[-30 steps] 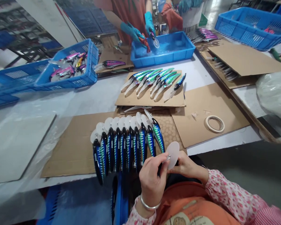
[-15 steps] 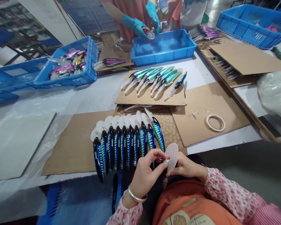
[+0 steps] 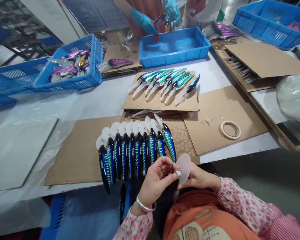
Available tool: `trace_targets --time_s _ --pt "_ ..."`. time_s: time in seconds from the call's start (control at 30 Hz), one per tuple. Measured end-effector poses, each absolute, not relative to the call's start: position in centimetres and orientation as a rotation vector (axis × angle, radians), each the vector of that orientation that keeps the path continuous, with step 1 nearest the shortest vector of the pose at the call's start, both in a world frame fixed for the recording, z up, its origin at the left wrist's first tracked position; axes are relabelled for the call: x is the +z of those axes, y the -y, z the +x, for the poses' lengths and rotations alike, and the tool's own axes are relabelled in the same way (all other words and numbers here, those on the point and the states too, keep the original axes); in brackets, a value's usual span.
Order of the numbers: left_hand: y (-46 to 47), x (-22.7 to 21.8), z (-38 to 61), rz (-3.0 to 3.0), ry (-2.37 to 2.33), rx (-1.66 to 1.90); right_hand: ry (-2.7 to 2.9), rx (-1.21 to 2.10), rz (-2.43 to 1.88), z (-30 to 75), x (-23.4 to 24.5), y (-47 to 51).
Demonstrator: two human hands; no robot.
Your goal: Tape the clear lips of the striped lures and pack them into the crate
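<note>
- Dark fishing lure with translucent white oval lip: held by right hand, fingers curled, partly hidden.
- Small whitish piece at lip base: pinched by left hand, fingertips nearly together.

Lip: pale, translucent, oval, near upright.
Fitting: small, silvery-white, at lip's face.
Lure body: dark, below lip, mostly hidden.
Position: held off tabletop.
</note>
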State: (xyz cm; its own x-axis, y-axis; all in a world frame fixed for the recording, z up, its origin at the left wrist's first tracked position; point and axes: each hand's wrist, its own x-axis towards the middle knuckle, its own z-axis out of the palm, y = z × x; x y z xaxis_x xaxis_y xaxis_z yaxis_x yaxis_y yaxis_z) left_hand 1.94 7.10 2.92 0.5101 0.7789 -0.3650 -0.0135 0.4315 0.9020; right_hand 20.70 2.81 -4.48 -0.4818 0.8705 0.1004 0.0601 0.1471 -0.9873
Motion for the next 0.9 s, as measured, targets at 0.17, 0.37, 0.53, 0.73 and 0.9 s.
trace_targets --time_s 0.17,0.37,0.53,0.73,0.9 --pt "-6.4 3.0 1.9 1.140 -1.037 0.633 1.743 1.378 -0.895 20.7 -4.2 -3.1" --pt "-6.0 2.9 1.7 1.353 -1.067 0.679 1.761 1.356 -0.869 20.5 -4.1 -3.3" --pt "-5.4 2.8 2.2 1.257 -1.160 0.749 1.727 1.374 -0.873 20.5 -3.8 -3.5" --pt "-5.0 2.9 2.3 1.265 -1.178 0.767 1.780 1.372 -0.900 20.4 -4.0 -3.4" --pt "-5.2 2.8 2.1 1.199 -1.118 0.751 1.834 1.333 -0.881 20.4 -3.9 -3.4"
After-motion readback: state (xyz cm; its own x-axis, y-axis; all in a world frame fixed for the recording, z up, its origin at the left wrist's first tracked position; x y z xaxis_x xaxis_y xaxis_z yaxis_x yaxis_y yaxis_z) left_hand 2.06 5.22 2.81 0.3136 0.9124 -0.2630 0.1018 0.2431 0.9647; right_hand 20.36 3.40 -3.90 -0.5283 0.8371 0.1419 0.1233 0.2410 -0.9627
